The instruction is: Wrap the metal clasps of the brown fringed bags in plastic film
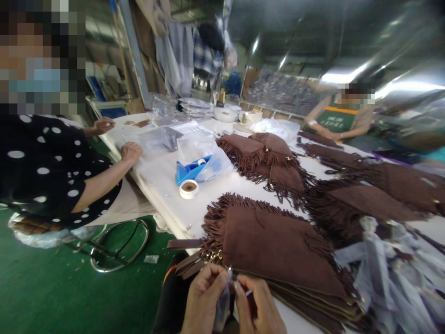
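My left hand (203, 299) and my right hand (259, 306) meet at the bottom edge of the view, both pinched on a strip of pale grey wrapping (222, 306) held between them. A small metal fitting (229, 269) shows just above my fingers. Right behind my hands lies a stack of brown suede fringed bags (278, 241) on the white table (167, 185), its strap and gold hardware (212, 255) pointing toward me.
More brown fringed bags (274, 162) spread across the table's middle and right. Crumpled grey wrapping (389, 273) lies at the right. A tape roll (188, 189) and a blue dispenser (191, 169) sit mid-table. A seated person in a dotted top (45, 171) works at left; another person (344, 116) stands beyond.
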Tool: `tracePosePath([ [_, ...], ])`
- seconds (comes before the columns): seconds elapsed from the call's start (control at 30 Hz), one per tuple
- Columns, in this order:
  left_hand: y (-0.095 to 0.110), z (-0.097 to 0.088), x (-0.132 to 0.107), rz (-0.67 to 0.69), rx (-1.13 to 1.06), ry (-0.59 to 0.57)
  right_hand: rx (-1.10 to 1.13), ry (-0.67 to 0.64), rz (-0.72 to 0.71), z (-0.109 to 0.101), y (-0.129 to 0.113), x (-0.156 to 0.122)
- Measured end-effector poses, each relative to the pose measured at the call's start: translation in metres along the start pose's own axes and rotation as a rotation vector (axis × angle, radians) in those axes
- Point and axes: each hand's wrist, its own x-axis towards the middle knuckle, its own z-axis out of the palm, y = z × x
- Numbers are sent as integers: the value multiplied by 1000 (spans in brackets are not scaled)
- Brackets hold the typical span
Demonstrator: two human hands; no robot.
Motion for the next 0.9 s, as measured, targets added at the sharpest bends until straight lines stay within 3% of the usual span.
tracePosePath([
  [0.27,0,-3,-4,31,75,-18,224,-30,112,11,0,1],
  [0.47,-2,-1,-5,-54,-107,-39,626,-197,555,9,-2,9],
  [0.53,-1,-1,-7,-62,-107,-24,769,-224,639,13,-2,10],
  [0.77,2,-2,-7,123,162,117,987,-136,714,24,-7,9],
  [0.9,-1,-2,-5,91,107,118,1032,-240,726,20,-7,16],
])
